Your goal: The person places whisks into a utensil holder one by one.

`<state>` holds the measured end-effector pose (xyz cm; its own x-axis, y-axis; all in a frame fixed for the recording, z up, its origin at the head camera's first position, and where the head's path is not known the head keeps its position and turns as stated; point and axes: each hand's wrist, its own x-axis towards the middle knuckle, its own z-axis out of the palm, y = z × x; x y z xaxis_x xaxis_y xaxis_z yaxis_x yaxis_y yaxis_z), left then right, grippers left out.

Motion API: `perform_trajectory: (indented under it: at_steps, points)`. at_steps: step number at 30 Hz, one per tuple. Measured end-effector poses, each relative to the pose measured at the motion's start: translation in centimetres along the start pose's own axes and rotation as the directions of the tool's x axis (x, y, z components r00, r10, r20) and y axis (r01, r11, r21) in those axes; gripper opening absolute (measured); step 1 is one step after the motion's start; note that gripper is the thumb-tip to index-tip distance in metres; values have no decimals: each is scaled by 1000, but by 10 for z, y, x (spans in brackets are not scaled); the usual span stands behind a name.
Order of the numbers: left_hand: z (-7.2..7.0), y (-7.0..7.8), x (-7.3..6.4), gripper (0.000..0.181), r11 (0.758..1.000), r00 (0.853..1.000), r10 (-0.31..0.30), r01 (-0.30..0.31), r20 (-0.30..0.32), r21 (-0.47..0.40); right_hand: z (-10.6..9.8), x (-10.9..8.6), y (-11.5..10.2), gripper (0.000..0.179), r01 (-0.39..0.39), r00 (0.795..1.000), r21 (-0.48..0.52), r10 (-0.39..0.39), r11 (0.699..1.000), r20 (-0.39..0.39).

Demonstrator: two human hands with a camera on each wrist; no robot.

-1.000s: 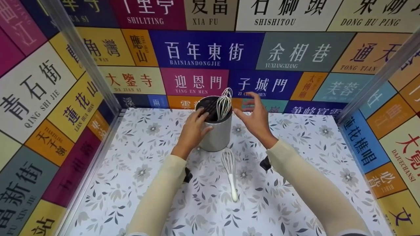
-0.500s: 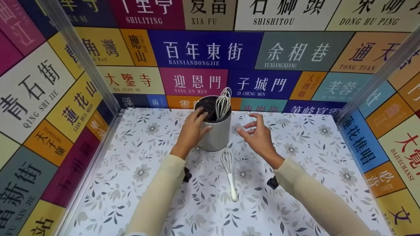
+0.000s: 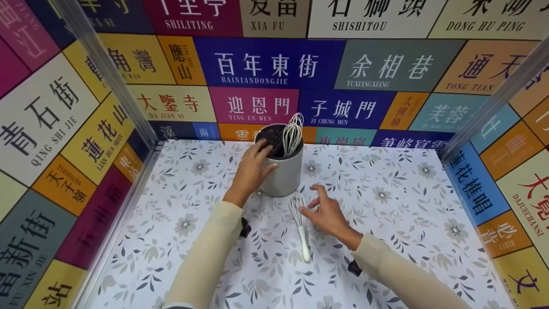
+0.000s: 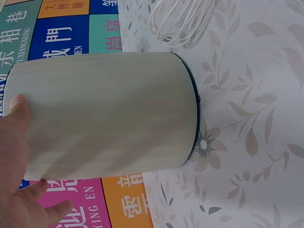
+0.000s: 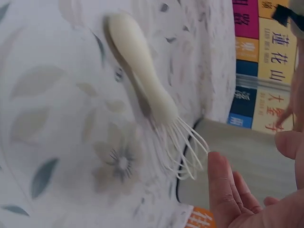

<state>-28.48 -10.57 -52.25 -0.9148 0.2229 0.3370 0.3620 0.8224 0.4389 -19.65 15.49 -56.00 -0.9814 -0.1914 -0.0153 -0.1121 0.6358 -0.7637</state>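
A grey cylindrical utensil holder (image 3: 283,178) with a dark inside stands upright on the table. One wire whisk (image 3: 293,136) stands in it, its loops above the rim. My left hand (image 3: 251,171) holds the holder's left side near the rim, with the thumb on the grey wall (image 4: 109,118) in the left wrist view. In front of the holder lies a second, smaller whisk (image 3: 304,246) with a white handle pointing toward me. My right hand (image 3: 329,214) hovers just right of its wires, fingers loosely bent and holding nothing. The right wrist view shows fingertips close to this whisk's wires (image 5: 183,147).
Floral-patterned cloth (image 3: 184,249) covers the table. Walls with coloured name panels (image 3: 270,64) rise at the back and both sides, with metal posts (image 3: 128,94) at the corners. The holder stands close to the back wall.
My right hand has come down from beside the holder's rim toward me, to the lying whisk. The left hand, the holder and both whisks stay in place.
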Motion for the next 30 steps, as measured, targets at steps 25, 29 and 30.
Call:
perform_trajectory:
  at_steps: [25, 29, 30]
  points:
    - [0, 2, 3, 60, 1000, 1000, -7, 7, 3, 19, 54, -37, 36, 84, 21, 994, -64, -15, 998, 104]
    - [0, 0, 2, 61, 1000, 1000, 7, -7, -6, 17, 57, -37, 35, 82, 1, 994, -74, 8, 997, 109]
    - [-1, -1, 2, 61, 1000, 1000, 10, -10, -10, 17, 57, -36, 35, 81, -4, 994, -80, 13, 997, 108]
